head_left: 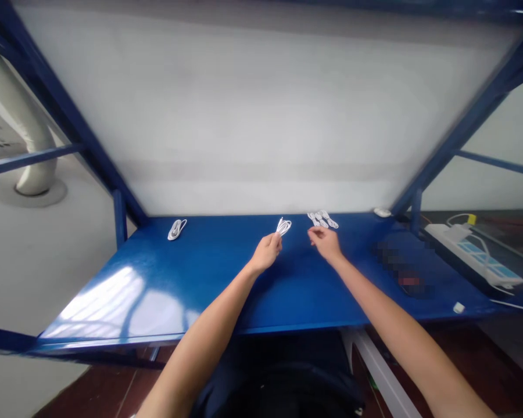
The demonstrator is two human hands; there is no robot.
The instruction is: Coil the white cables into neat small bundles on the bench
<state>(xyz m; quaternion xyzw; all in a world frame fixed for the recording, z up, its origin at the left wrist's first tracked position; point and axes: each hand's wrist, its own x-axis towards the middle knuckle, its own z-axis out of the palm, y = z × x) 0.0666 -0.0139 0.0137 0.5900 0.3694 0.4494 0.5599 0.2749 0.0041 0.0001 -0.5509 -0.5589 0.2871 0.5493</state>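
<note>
While both forearms reach out over a glossy blue metal worktop [192,284], the left hand [265,252] is closed on a small coiled white cable [283,226], pinching it at the fingertips so that the bundle sticks up beyond the hand. The right hand [325,244] hangs just in front of a cluster of small white cable coils [322,219], its fingers curled and bunched together at the cluster's near edge; whether it is holding anything or only touching the coils cannot be told. That cluster lies near the back edge of the worktop, and well apart to the left, near the same edge, rests a looped white cable bundle [176,229]. Toward the right end, a small round white object [382,212] sits at the back edge, a pixelated patch [401,267] hides something dark, and a small white block [459,307] lies near the front edge. Beyond the right end, a white and blue power strip [470,255] lies on a dark surface. A pale panel [244,116] in a blue metal frame [475,110] stands behind the worktop, and a thick white pipe [30,133] rises at far left. Dark clothing [279,377] and a dark red floor [87,389] show below.
</note>
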